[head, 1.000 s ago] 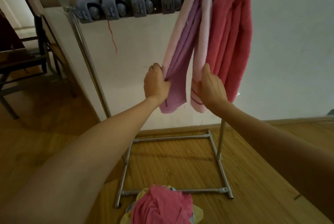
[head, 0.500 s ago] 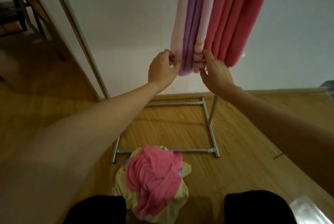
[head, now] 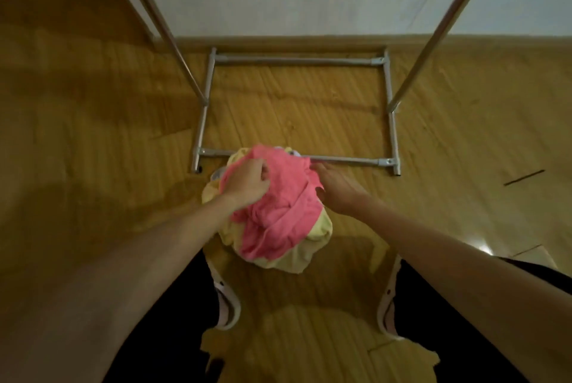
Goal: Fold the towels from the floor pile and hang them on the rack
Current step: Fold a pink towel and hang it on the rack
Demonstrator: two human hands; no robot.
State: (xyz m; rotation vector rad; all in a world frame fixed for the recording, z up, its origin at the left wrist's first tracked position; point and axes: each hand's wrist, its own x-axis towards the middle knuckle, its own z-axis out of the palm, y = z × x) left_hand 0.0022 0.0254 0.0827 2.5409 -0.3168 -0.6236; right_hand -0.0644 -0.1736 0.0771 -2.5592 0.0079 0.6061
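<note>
Now the left hand (head: 247, 183) has its fingers (head: 263, 169) curled into the crumpled pink terry towel (head: 278, 212) at the top of the floor pile, while the right hand (head: 335, 189) lies with nearly straight fingers against the towel's edge at about 3 o'clock, holding nothing as far as can be seen. That pile sits on the wooden plank floor (head: 93, 135), just at 6 o'clock of the front bar of the silver metal tube rack base (head: 346, 160), with a pale yellow cloth (head: 291, 259) bundled under the pink one. To lift well, I would judge it best to find a hem or corner with the right hand before pulling, so that only the pink towel comes up and the yellow one stays down. Half a second ago both hands were up at 12 o'clock, pinching the lower ends of a pink-and-purple towel hanging on the rack; now they are down at the pile and the hung towels are out of view.
</note>
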